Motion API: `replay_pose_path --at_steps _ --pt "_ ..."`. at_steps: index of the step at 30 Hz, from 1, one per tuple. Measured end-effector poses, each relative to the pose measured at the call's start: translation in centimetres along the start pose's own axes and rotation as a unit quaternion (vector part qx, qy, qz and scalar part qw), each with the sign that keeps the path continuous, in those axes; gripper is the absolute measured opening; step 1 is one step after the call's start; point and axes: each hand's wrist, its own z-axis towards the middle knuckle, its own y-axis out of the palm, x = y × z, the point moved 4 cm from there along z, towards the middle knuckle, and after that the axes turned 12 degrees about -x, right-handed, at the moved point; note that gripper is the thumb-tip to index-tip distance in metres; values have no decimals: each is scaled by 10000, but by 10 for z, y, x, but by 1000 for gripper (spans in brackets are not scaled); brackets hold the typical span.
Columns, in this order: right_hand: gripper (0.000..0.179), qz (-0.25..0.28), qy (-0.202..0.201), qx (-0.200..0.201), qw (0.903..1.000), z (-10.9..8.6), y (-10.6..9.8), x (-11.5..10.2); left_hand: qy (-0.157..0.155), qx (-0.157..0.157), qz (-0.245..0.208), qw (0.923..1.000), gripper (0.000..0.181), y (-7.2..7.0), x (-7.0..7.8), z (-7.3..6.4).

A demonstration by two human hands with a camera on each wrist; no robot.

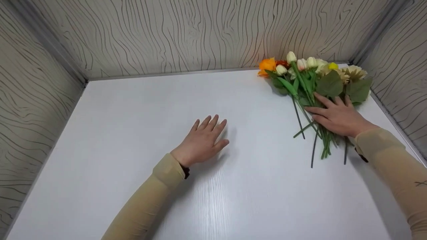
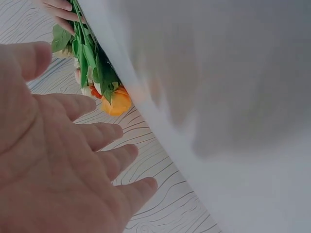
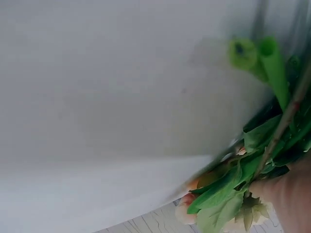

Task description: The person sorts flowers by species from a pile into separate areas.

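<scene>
A bunch of flowers with long green stems lies at the table's back right corner. Its heads include an orange flower, pale tulips and cream blooms, among broad green leaves. My right hand rests across the upper stems with its fingers spread. In the right wrist view, part of that hand shows beside the stems and leaves. My left hand, palm down and fingers extended, is over the middle of the table, holding nothing; its shadow falls beside it.
The white table meets a wood-grain patterned wall at the back. Similar panels stand at left and right, with grey posts at the corners. The flower heads lie close to the back wall.
</scene>
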Motion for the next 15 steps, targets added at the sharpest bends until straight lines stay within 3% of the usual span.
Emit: replay_pose_path --at_steps 4,8,15 --pt "52 223 29 -66 9997 -1 -3 -1 15 33 -25 10000 69 -1 0 0" --pt "53 775 167 29 9968 -7 -13 -9 -6 75 -22 10000 70 -3 -2 0" --pt "36 1231 404 1358 9822 -18 -42 -39 -188 203 -83 9996 70 -12 -10 -2"
